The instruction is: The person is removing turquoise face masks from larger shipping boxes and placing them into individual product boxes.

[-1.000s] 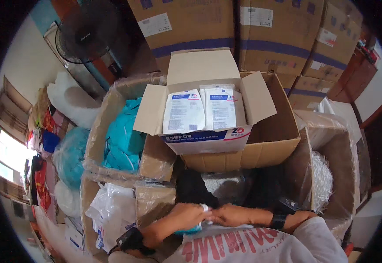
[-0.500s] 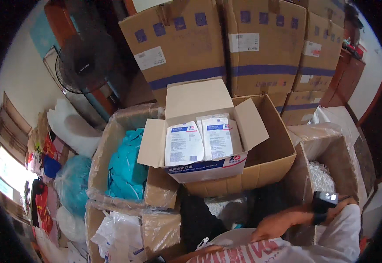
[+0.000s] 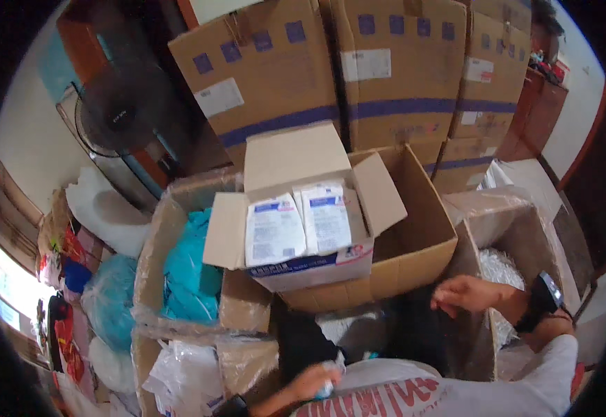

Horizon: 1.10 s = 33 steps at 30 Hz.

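My left hand (image 3: pixel 311 381), low in the middle, is closed on a small crumpled white-and-teal item (image 3: pixel 330 377) whose kind I cannot make out. My right hand (image 3: pixel 464 293) hovers over my dark-clothed lap beside the right-hand carton, fingers loosely bent, with nothing visible in them. In front of me a small white-and-blue box (image 3: pixel 303 277) stands with its flaps up. Flat white-and-blue packets (image 3: pixel 275 233) fill most of it. It rests on a larger brown carton (image 3: pixel 414 257), which is also open.
At left, an open carton (image 3: pixel 148 278) holds teal packets (image 3: pixel 191 274); below it lie white plastic bags (image 3: pixel 184 375). White stringy bundles (image 3: pixel 499 274) lie in the right carton (image 3: pixel 546 233). Tall sealed cartons (image 3: pixel 400 76) stand behind. A fan (image 3: pixel 118 115) is at the far left.
My right hand has lifted off my shirt and moved up and right. My left hand has come into fuller view with the small white-and-teal item. The view has shifted slightly.
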### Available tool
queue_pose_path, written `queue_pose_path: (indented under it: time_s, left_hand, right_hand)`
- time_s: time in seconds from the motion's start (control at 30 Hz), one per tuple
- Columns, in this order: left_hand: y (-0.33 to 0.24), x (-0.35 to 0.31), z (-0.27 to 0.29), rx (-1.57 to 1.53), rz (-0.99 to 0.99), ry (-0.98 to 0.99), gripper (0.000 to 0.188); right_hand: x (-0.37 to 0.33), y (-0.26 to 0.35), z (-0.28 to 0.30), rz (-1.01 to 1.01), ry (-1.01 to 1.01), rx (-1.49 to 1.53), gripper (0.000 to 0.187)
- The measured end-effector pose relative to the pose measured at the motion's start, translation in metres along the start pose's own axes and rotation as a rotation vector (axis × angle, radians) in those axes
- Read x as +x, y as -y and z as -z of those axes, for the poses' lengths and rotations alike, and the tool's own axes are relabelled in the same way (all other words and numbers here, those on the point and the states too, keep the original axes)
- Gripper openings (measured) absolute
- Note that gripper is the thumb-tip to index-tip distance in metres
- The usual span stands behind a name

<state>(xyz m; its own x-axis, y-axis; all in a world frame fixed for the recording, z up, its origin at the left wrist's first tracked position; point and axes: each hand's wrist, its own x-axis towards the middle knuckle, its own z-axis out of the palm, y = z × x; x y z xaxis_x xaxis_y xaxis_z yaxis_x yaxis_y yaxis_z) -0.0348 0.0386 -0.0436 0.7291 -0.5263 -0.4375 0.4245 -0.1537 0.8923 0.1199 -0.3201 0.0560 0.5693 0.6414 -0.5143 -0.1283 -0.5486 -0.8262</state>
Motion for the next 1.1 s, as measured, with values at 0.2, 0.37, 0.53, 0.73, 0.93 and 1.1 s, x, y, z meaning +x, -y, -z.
queue_pose_path:
  time_s: [0.2,0.37,0.53,0.73,0.93,1.1]
  left_hand:
    - [-0.084,0.026,0.053,-0.54,-0.574,-0.263,0.036]
    - [-0.144,0.015,0.054,-0.936,-0.734,-0.124,0.037]
    - [-0.163,0.018,0.061,-0.959,-0.809,0.144,0.037]
    - [-0.167,0.014,0.07,-0.968,-0.786,0.058,0.033]
    - [-0.166,0.007,0.084,-0.992,-0.765,-0.227,0.023]
    - [-0.152,-0.002,0.109,-0.923,-0.728,-0.244,0.022]
  right_hand:
    - [0.073,-0.032,-0.064,-0.041,0.026,0.903,0.026]
    - [0.146,-0.004,-0.095,0.193,-0.018,0.966,0.032]
    - [0.178,0.036,-0.132,0.271,0.316,0.865,0.048]
    - [0.168,0.032,-0.162,0.244,0.846,1.065,0.06]
    - [0.134,0.036,-0.164,0.209,0.725,1.016,0.057]
    - [0.13,0.03,-0.158,0.295,0.844,1.071,0.05]
